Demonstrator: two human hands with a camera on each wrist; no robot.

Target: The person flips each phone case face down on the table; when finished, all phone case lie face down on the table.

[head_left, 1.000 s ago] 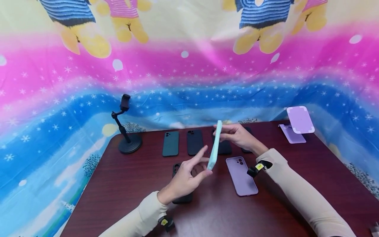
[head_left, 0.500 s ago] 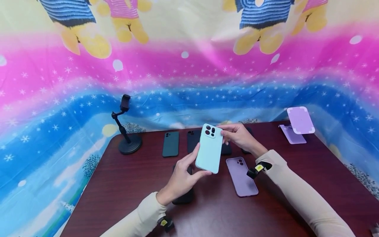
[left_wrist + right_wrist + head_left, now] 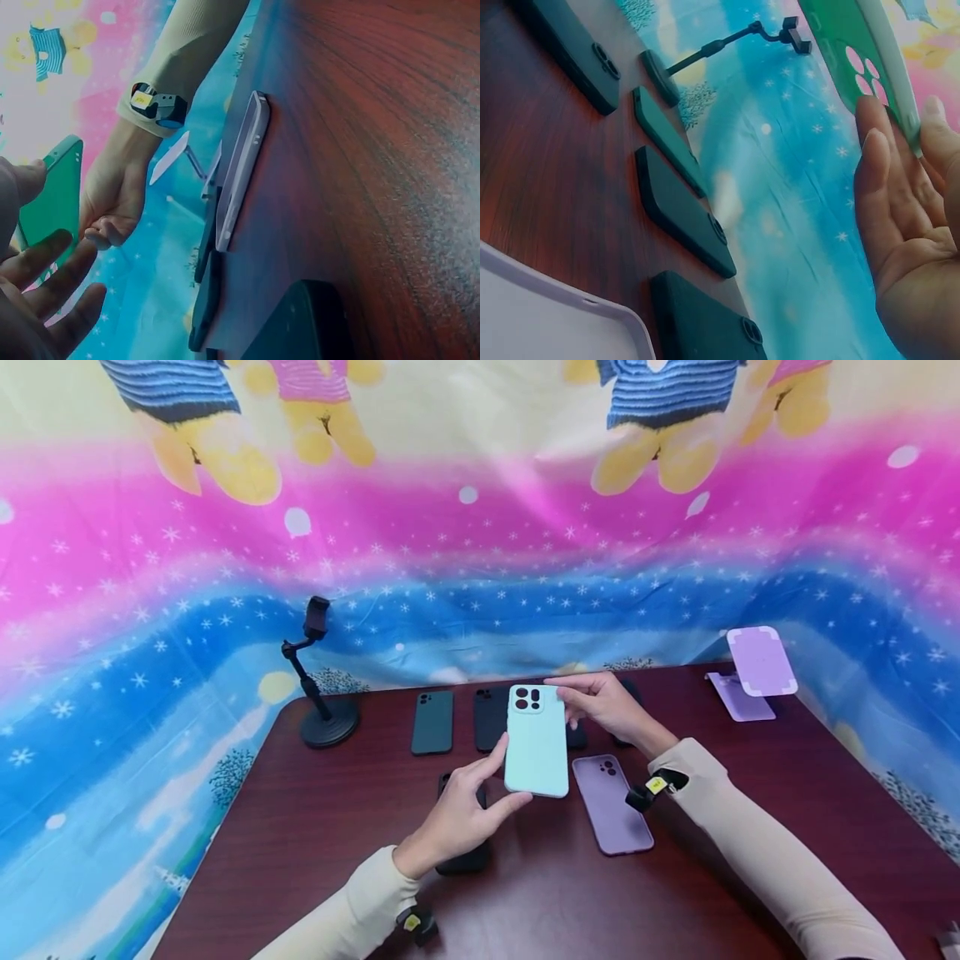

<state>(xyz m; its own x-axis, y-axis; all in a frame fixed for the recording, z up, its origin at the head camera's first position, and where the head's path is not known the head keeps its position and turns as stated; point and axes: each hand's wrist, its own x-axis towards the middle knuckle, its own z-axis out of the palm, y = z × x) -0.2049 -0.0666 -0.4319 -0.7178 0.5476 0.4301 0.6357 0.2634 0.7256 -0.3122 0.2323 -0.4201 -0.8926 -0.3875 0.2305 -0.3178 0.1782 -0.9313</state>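
Note:
A mint-green phone case (image 3: 537,743) is held up above the table, its outer back and camera cutouts toward the head camera. My left hand (image 3: 453,814) holds its lower left, thumb at the bottom edge and a finger at the left edge. At the upper right corner, my right hand (image 3: 611,710) pinches the case between thumb and fingers. The right wrist view shows the hollow inside of the case (image 3: 844,37) and background through its camera holes. Below on the table lie a lilac phone case (image 3: 611,810) and a black case (image 3: 465,860), partly hidden by my left hand.
A dark green case (image 3: 432,722) and several dark cases, including a navy one (image 3: 489,718), lie in a row at the back of the table (image 3: 322,827). A black phone stand (image 3: 322,718) stands back left, a lilac folding stand (image 3: 759,662) back right. Printed cloth hangs behind.
The mint case has turned from edge-on to showing its back, then straightened to nearly upright. Both hands have stayed on it, moving little.

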